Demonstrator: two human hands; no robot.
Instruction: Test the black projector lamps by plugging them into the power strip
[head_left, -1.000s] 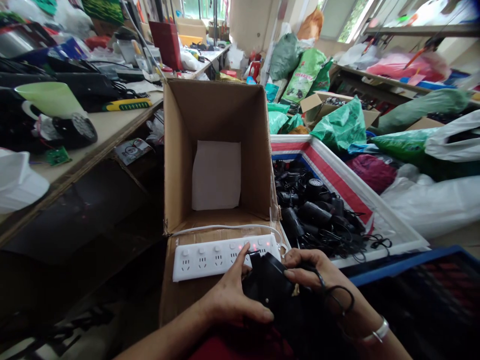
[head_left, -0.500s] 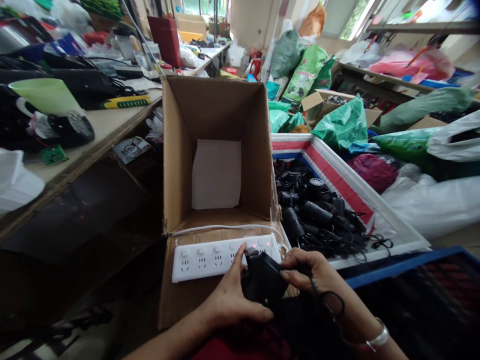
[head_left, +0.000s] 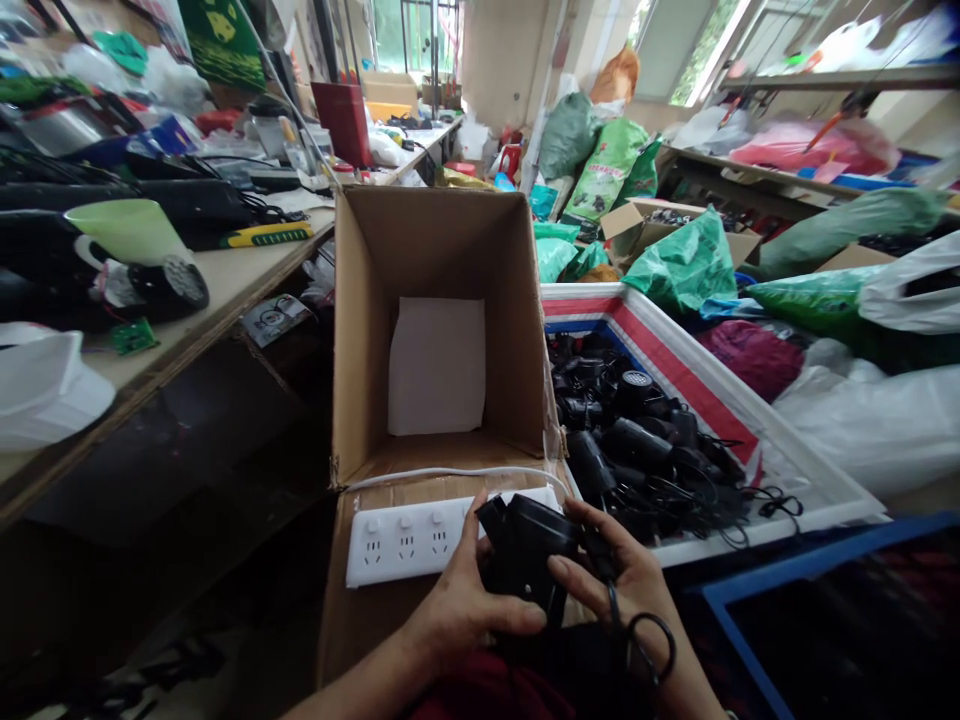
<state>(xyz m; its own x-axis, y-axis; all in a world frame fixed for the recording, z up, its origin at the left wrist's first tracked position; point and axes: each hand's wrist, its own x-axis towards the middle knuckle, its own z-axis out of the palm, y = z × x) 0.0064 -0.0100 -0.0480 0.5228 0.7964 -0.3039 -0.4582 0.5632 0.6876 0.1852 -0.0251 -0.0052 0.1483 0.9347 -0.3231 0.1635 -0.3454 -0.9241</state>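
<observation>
"Device [head_left: 525, 565] first, in the head view: where do we have it?"

"Between our two hands, in front of the strip [head_left: 412, 540]. Our left hand [head_left: 465, 600] cups it, thumb on the near side and forefinger up at the left; our right hand [head_left: 622, 580] pinches its right side, with the black cord [head_left: 673, 648] looping beside that hand."

"How far along are we?"

"Midway through handling it, we'd judge: it is in hand, not yet set down or let go. More black units [head_left: 637, 440] lie heaped in the crate [head_left: 810, 490] to our right, so ours may be one of many. The box [head_left: 442, 240] ahead shows a pale sheet [head_left: 437, 365] inside."

"And what can't we make out?"

"The device's underside, some of our fingers behind it, and the strip's right part, which it and our hands mostly cover. We can't tell whether the cord is plugged in, or how firmly we grip. Our forearms [head_left: 390, 665] are cut off below, and the blue crate [head_left: 825, 556] at lower right is too dark to read inside."
</observation>
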